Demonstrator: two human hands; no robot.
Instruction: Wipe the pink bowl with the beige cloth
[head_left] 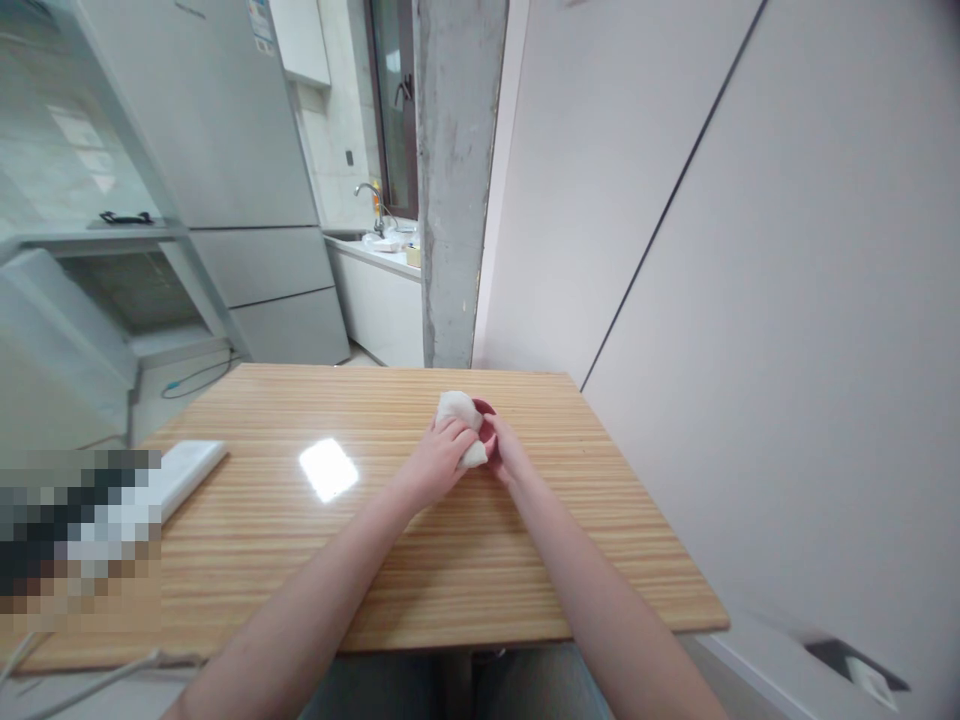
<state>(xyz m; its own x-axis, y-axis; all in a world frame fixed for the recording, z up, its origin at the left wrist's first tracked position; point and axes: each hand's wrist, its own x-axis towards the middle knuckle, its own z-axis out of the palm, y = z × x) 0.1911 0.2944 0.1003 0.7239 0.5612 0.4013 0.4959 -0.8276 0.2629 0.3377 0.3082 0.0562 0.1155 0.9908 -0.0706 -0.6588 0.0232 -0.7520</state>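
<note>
White cloth (459,412) gripped by curled left hand (442,458); right hand (508,452) closed round red cup (485,420). White box (184,472) well left on table (465,570).

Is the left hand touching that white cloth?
Touching. The head view shows the left hand with its fingers curled over the white cloth, pressing it against the small red object.

Table (420,560) striped wood, glossy; cloth (459,412) soft white; pillar (456,180) rough concrete.
</note>
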